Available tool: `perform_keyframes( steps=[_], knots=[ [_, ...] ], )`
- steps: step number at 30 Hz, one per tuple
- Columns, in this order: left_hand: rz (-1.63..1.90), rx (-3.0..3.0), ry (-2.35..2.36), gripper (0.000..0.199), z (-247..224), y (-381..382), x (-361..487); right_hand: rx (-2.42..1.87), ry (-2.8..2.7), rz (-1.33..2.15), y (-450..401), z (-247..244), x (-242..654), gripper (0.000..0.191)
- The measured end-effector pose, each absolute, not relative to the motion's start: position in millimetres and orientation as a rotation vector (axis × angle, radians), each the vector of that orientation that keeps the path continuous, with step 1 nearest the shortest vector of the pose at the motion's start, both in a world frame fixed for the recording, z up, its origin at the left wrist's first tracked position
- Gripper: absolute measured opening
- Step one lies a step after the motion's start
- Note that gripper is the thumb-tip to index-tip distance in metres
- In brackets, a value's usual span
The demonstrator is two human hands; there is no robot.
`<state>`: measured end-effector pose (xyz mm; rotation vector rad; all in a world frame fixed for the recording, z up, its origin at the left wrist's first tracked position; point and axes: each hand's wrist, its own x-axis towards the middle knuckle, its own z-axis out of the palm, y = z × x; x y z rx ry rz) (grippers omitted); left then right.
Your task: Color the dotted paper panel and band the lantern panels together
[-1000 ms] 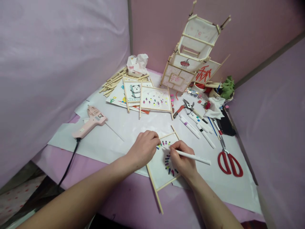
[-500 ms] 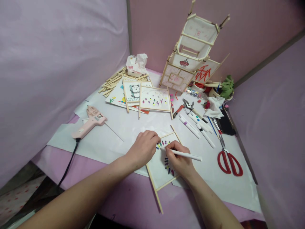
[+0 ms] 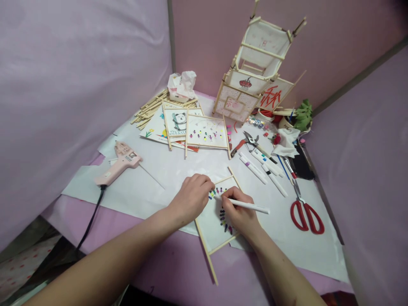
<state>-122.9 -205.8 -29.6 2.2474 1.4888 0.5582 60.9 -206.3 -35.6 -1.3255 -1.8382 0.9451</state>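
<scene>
"What do we have in our two hands?"

"One white pen, pinched between the thumb and fingers of our right hand. Our left hand lies palm down with its fingers close together; we cannot tell whether it pinches anything."

"And where is the framed panel?"

"Just one under our hands, flat near the front of the table covering. Our left hand rests at its upper left edge, and our right sits over its right half. Short coloured marks curve across it, but our fingers hide some, so we can't give a full count."

"How many panels lie behind it?"

"Two: a panda panel and a dotted panel, which overlaps it. We see one stick tower standing beyond, to the right."

"And tools?"

"One pink glue gun on our left. On our right, one pair of red-handled scissors and one pair of pruners, with at least three loose markers between them. The sticks at the back left overlap too much for us to count."
</scene>
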Motion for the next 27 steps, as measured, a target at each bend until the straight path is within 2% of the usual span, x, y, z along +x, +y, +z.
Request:
perform_keyframes(
  steps=[22, 27],
  knots=[
    [0.533, 2.175, 1.398, 0.032, -24.0, -204.9, -131.0, -1.269, -1.853, 0.996, -208.7, -28.5, 59.7, 0.012],
    [0.589, 2.199, 1.322, 0.026, -29.2, -200.6, -131.0, -1.305, -1.857, 1.058, -209.9, -25.9, 61.5, 0.012]
  ],
)
